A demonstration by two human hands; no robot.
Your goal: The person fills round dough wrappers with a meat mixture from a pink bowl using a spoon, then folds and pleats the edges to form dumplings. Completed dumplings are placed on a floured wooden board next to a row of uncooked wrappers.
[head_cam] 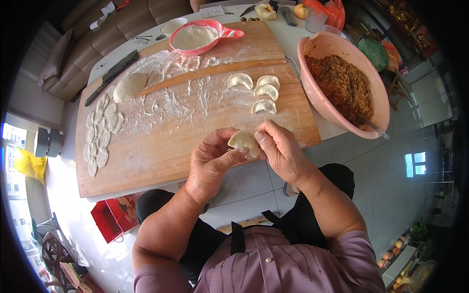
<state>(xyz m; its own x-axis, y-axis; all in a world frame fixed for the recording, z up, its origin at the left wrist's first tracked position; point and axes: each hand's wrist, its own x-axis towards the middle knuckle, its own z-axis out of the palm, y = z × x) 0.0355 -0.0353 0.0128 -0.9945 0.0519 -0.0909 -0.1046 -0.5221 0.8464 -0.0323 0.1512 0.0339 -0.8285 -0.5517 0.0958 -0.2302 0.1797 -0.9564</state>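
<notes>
My left hand (216,159) and my right hand (280,148) hold a folded dumpling (243,142) between them, over the near edge of the floured wooden board (165,146). The fingers of both hands pinch its dough edge. Beyond my hands lie several folded dumplings (264,106). Flattened dough rounds (102,156) lie overlapping at the board's left, beside a lump of dough (130,87). To the right, a pink basin (381,106) holds minced filling (339,82) with a utensil handle (372,125) sticking out.
A long rolling pin (205,75) crosses the board, one end by the dough lump. A dark cleaver (113,75) lies at the upper left. A red sieve-like bowl (216,47) of flour stands at the far edge. Behind it are a white bowl (173,26) and a clear cup (316,20).
</notes>
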